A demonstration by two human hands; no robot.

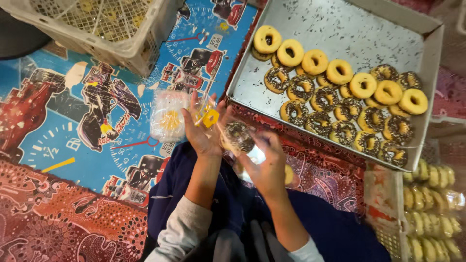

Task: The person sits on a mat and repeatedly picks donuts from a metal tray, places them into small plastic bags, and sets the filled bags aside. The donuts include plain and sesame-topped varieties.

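Floor covering: a blue printed mat with racing-car and gauge pictures (73, 145), bordered by a red and brown patterned cloth (58, 218). On it at upper right, a large rectangular grey metal tray (340, 29), speckled with dark sprinkles, carrying overlapping rows of ring doughnuts, some plain yellow-glazed (290, 52), some covered in chocolate sprinkles (321, 99). Upper left: a white plastic lattice crate (97, 29) with wrapped items inside. Lower right: a second white crate (388, 213) holding bagged yellow doughnuts (429, 213). Person sits over the mat, dark blue garment across the lap, grey sleeves. Near the left hand, a stack of small clear plastic bags (167, 119) lies on the mat. Left hand (204, 131): palm up, fingers spread, with a thin clear wrapper bearing a yellow label (209, 117) at the fingertips. Right hand (267, 162): blurred; fingers closed around a chocolate-sprinkled doughnut in clear wrap (238, 137), held between both hands above the lap.
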